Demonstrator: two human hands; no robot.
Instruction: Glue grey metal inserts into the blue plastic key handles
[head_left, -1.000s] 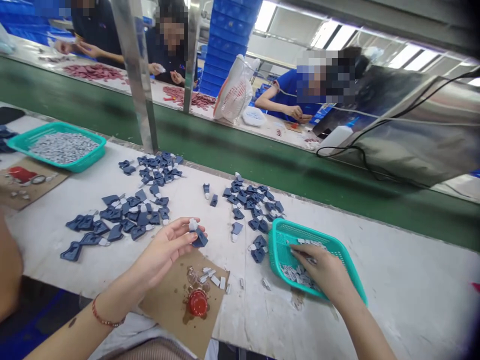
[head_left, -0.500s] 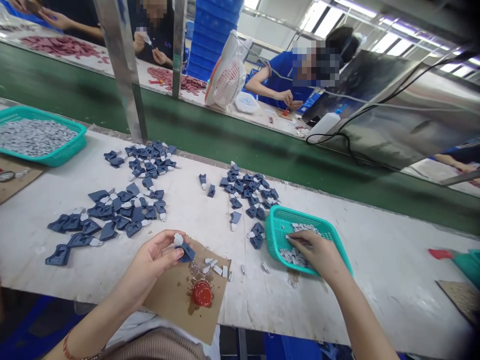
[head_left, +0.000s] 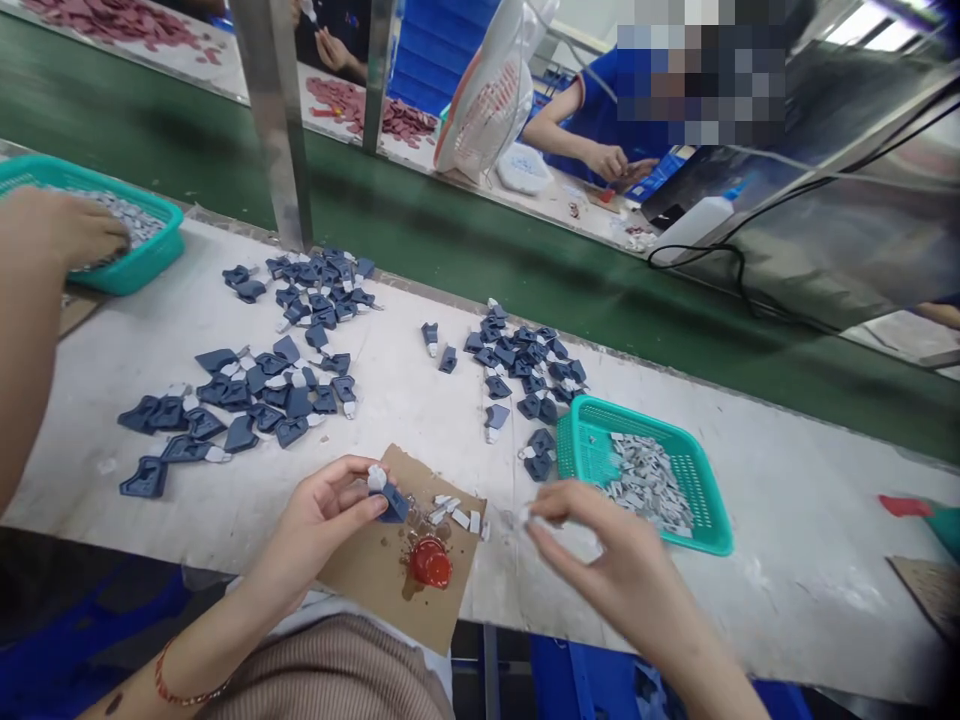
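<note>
My left hand (head_left: 337,510) pinches a dark blue part (head_left: 393,503) with a pale grey piece on its top, above the left edge of a brown cardboard (head_left: 375,575). My right hand (head_left: 600,535) is over the table, left of and in front of a green basket (head_left: 718,520) of small grey pieces (head_left: 649,475). Its thumb and forefinger close on a small pale piece (head_left: 524,516), which is blurred. On the cardboard are a red cap (head_left: 430,563) with wet spots around it and several small grey pieces (head_left: 474,521).
Piles of dark blue parts (head_left: 259,385) lie at the left, more (head_left: 525,355) at centre. Another person's hand (head_left: 67,230) reaches into a second green basket (head_left: 169,245) at far left. A metal post (head_left: 281,150) stands behind; people work beyond the green strip.
My right hand has come out of the green basket and moved left with a small piece. Another person's hand has entered at the far left. The view has shifted; my left hand keeps its hold.
</note>
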